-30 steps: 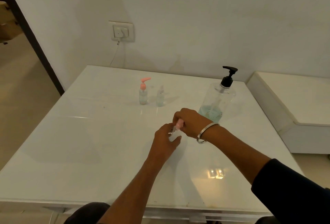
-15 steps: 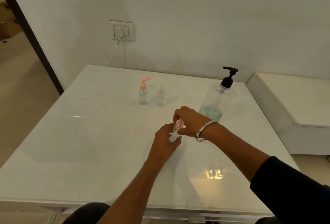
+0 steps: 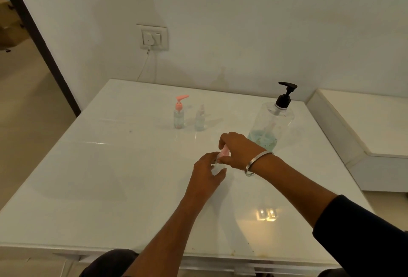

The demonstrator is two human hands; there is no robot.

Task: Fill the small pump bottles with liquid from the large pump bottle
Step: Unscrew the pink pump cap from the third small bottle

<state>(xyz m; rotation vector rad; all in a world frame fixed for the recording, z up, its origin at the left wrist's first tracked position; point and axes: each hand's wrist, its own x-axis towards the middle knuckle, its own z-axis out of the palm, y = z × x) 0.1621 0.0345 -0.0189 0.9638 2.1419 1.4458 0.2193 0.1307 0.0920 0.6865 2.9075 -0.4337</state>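
Note:
At the middle of the white table (image 3: 110,177), my left hand (image 3: 206,174) grips a small clear bottle (image 3: 218,169), mostly hidden by its fingers. My right hand (image 3: 237,150), with a metal bangle on the wrist, pinches that bottle's pink pump cap (image 3: 225,152) from above. The large clear pump bottle (image 3: 270,122) with a black pump stands just behind my right hand and holds a little blue-green liquid at its bottom. Farther back stand a small bottle with a pink pump (image 3: 179,113) and a small clear bottle (image 3: 199,120) beside it.
A wall socket (image 3: 152,37) with a cable hanging from it sits above the table's far edge. A lower white surface (image 3: 375,122) adjoins the table on the right. A dark door frame (image 3: 39,40) and bare floor lie to the left.
My right hand has shifted slightly on the pink cap, which now shows a bit more between the fingers. My left hand keeps its grip on the bottle. The other bottles have not moved.

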